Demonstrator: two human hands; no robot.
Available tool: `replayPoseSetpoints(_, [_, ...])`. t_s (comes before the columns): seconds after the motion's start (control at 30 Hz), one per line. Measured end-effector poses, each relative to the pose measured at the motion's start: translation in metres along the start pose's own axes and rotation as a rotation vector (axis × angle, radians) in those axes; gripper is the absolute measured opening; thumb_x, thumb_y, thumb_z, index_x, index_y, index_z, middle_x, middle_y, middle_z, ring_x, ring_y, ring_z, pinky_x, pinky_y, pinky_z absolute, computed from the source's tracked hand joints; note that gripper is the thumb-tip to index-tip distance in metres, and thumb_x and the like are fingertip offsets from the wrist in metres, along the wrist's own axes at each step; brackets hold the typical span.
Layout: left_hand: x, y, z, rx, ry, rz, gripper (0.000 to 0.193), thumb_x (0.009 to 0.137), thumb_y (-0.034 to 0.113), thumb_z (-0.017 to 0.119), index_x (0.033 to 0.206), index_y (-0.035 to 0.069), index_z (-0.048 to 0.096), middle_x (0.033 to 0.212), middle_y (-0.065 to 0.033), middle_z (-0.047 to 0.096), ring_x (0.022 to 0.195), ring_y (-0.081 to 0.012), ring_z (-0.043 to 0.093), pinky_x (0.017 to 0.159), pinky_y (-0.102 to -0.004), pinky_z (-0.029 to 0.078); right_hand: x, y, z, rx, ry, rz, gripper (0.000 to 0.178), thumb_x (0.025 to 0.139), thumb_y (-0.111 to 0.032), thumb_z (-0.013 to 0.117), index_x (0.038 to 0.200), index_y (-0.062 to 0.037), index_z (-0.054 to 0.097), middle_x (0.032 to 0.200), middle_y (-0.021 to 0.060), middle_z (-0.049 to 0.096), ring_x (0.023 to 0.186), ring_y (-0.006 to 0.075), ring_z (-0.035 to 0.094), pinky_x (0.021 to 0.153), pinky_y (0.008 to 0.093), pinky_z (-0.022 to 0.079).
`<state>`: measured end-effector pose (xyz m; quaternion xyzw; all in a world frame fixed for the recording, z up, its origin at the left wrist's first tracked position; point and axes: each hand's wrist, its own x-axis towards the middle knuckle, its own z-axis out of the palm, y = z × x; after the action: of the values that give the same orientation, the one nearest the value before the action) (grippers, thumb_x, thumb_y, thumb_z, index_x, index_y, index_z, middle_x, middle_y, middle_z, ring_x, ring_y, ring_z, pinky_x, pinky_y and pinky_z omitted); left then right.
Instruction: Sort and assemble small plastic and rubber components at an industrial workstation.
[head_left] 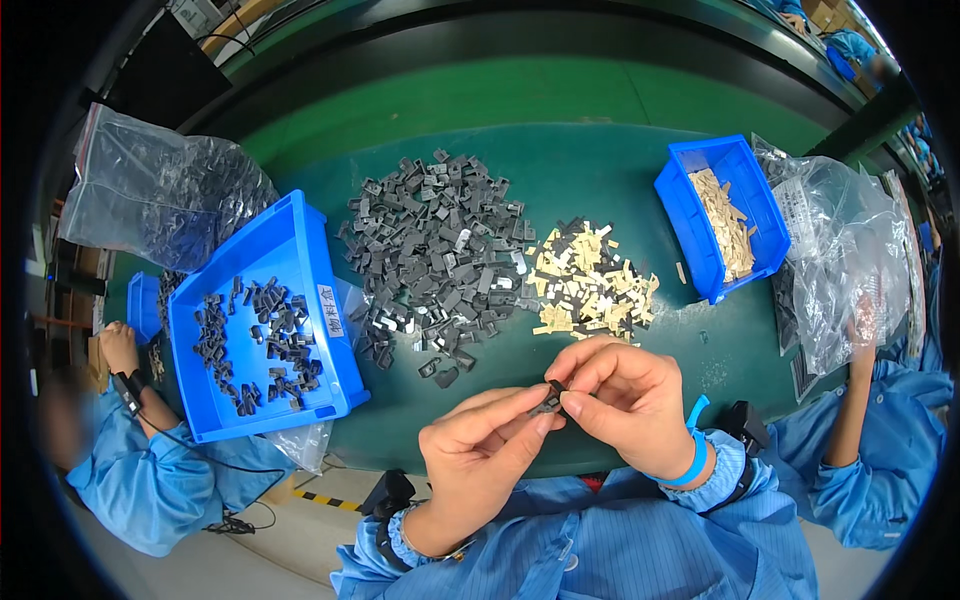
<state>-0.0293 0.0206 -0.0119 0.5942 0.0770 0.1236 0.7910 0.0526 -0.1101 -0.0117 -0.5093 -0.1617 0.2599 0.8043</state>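
Small dark part (552,398), held above the near side of the counter (600,160), is the piece under work. Left hand (480,450): thumb and forefinger pinch the part from one side. Right hand (635,405): thumb and fingertips close on its other side. Both hands are therefore engaged on one piece, and neither holds anything else that can be made out. Whether a strip is fixed to the part cannot be told; the fingers cover most of it.

Remaining stock, as judged from the layout: a large heap of dark parts (435,250) lies loose beyond the left hand, with a few pieces just apart from its near edge. Beside it, to the right, lies a pile of pale and black strips (590,285). More pale strips (728,230) sit in the small blue bin (690,235) further right.

Output, by inference: the large blue bin (270,235) at left contains scattered dark pieces (285,335), far fewer than the heap. These may be finished; their condition is too small to verify. On that reading, the current piece is incomplete and most of the batch is outstanding.
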Motion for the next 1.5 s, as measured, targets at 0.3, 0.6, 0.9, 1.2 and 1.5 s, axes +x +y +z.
replayPoseSetpoints(0.3, [0.0, -0.001, 0.0, 0.012, -0.001, 0.029, 0.026, 0.076, -0.012, 0.058, 0.102, -0.006, 0.059, 0.101, -0.0178, 0.059, 0.086, -0.0191, 0.062, 0.073, -0.0249, 0.052, 0.0, 0.001, 0.0, -0.085, -0.005, -0.073, 0.008, 0.073, 0.009, 0.059, 0.078, 0.0034, 0.056, 0.095, 0.0159, 0.055, 0.085, 0.016, 0.055, 0.072, 0.0262, 0.048])
replayPoseSetpoints(0.6, [-0.002, -0.001, 0.0, 0.043, 0.016, 0.023, 0.025, 0.076, -0.011, 0.058, 0.101, -0.006, 0.06, 0.098, -0.0181, 0.061, 0.084, -0.0189, 0.062, 0.071, -0.0242, 0.051, -0.001, 0.005, -0.003, -0.163, -0.03, -0.128, 0.012, 0.072, 0.005, 0.064, 0.077, -0.0004, 0.055, 0.093, 0.0101, 0.056, 0.086, 0.0133, 0.055, 0.073, 0.0262, 0.046])
replayPoseSetpoints(0.9, [-0.001, -0.002, -0.001, -0.218, -0.039, -0.04, 0.024, 0.077, -0.011, 0.058, 0.1, -0.006, 0.06, 0.097, -0.0196, 0.061, 0.083, -0.0218, 0.063, 0.072, -0.0285, 0.052, 0.005, -0.006, -0.013, -0.048, -0.176, 0.149, 0.01, 0.076, -0.002, 0.065, 0.079, 0.0001, 0.055, 0.08, 0.0066, 0.058, 0.073, 0.0127, 0.058, 0.063, 0.0232, 0.045])
replayPoseSetpoints(1.2, [0.005, -0.002, 0.001, -0.6, -0.109, -0.332, 0.027, 0.079, -0.009, 0.056, 0.105, -0.006, 0.057, 0.094, -0.0188, 0.062, 0.078, -0.0222, 0.064, 0.074, -0.0315, 0.053, 0.007, 0.001, -0.021, 0.503, -0.236, 0.485, 0.008, 0.084, -0.008, 0.057, 0.081, 0.0002, 0.056, 0.076, 0.0055, 0.059, 0.069, 0.0117, 0.056, 0.06, 0.0224, 0.041])
replayPoseSetpoints(1.5, [-0.001, -0.004, 0.007, 0.125, -0.04, -0.009, 0.034, 0.073, -0.006, 0.065, 0.105, -0.005, 0.057, 0.088, -0.0137, 0.064, 0.074, -0.0158, 0.064, 0.064, -0.0241, 0.05, 0.003, 0.001, -0.014, 0.35, -0.199, 0.509, 0.006, 0.077, -0.001, 0.055, 0.073, -0.0016, 0.05, 0.073, 0.0048, 0.055, 0.068, 0.0098, 0.051, 0.063, 0.0234, 0.04])
